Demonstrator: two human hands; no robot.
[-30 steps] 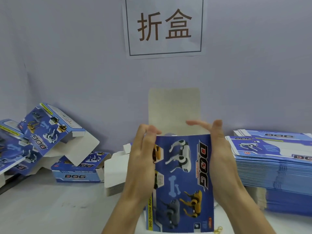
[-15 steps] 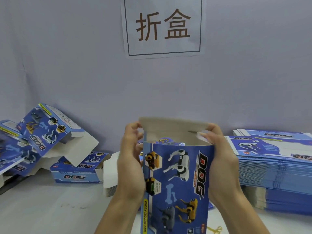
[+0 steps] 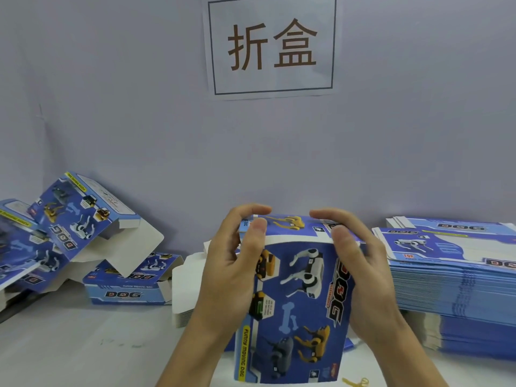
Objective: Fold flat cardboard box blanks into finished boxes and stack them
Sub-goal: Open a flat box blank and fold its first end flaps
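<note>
A thick stack of flat blanks (image 3: 452,277) fills the right of the white counter (image 3: 69,344); folded boxes (image 3: 83,219) lean against the grey wall at the left, above another lying flat (image 3: 128,286). A paper sign (image 3: 272,46) hangs behind. Between them, the glossy blue box (image 3: 296,300) stands upright at the counter's front edge, its bottom cut off. The left hand (image 3: 231,263) and the right hand (image 3: 360,269) grip its sides, fingers curled over the top flap, hiding its corners.

White table (image 3: 69,344) bears stacked flat blanks (image 3: 458,289) and folded boxes (image 3: 125,289).
</note>
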